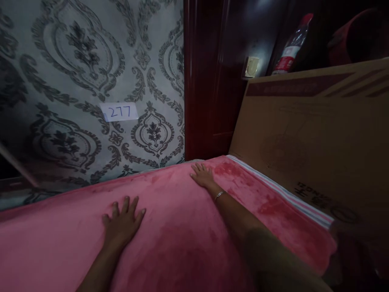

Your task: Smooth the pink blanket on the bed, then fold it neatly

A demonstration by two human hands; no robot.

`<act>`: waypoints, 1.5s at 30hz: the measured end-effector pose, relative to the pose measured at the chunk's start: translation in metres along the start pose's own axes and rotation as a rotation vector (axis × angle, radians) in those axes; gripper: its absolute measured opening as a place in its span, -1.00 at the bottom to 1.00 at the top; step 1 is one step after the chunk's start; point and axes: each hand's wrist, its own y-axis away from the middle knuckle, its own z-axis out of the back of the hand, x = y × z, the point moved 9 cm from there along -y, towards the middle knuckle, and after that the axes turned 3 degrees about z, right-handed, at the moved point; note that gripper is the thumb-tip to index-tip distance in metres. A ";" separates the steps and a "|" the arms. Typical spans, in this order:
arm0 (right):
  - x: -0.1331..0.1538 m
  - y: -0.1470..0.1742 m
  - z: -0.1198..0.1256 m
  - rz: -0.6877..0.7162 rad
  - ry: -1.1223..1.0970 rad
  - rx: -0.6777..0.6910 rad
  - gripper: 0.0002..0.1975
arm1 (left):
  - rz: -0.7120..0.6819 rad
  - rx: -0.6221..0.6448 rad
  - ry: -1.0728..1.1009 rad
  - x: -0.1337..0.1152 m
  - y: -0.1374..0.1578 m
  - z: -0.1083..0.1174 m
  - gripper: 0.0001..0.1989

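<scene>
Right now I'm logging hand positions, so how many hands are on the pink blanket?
2. The left hand is spread on the pink blanket, left of centre; the right hand lies farther forward, near the blanket's far edge. Both are in plain view.

Damask-patterned grey wallpaper (pixel 91 91), glossy dark-red wooden panel (pixel 203 81), dim light
</scene>
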 end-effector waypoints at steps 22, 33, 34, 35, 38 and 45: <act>-0.165 0.013 0.024 -0.291 0.078 0.032 -0.38 | -0.015 0.004 -0.063 0.001 -0.007 -0.002 -0.30; -0.184 0.120 0.032 -0.287 0.110 0.060 -0.33 | -0.059 0.006 0.076 -0.004 -0.007 0.004 -0.17; -0.187 0.134 0.031 -0.301 0.123 0.053 -0.34 | -0.065 0.000 0.095 -0.004 -0.007 0.005 -0.16; -0.191 0.147 0.031 -0.318 0.135 0.045 -0.34 | -0.071 -0.007 0.110 -0.004 -0.007 0.006 -0.15; -0.207 0.190 0.028 -0.390 0.148 0.004 -0.35 | -0.083 -0.035 0.142 -0.003 -0.006 0.010 -0.16; -0.218 0.261 0.028 -0.462 0.244 -0.054 -0.36 | -0.115 -0.093 0.210 -0.008 0.002 0.021 -0.13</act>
